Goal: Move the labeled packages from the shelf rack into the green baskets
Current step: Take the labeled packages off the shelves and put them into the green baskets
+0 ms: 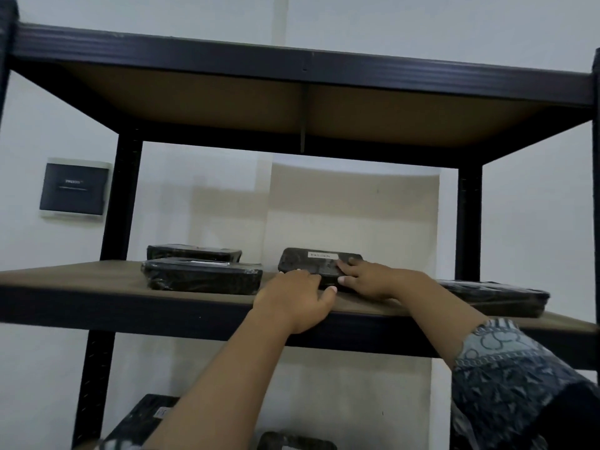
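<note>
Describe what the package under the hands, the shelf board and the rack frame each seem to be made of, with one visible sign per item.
Package: a dark block in glossy, crinkled wrap, probably plastic film, with a white paper-like label.
Shelf board: matte brown, likely pressed wood or fibreboard; no grain shows.
Rack frame: dark, smooth posts and ribbed beams, probably painted metal.

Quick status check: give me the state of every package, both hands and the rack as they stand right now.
Labeled package: tilted, near edge lifted, both hands on it.
Left hand: fingers at its left end, grip not closed.
Right hand: fingers on top, thumb under its near edge.
Front-left package: flat on shelf, untouched.
Rear-left package: flat, behind it.
Right package: flat, at shelf edge.
Lower-shelf packages: partly hidden.
Shelf rack: upright.
</note>
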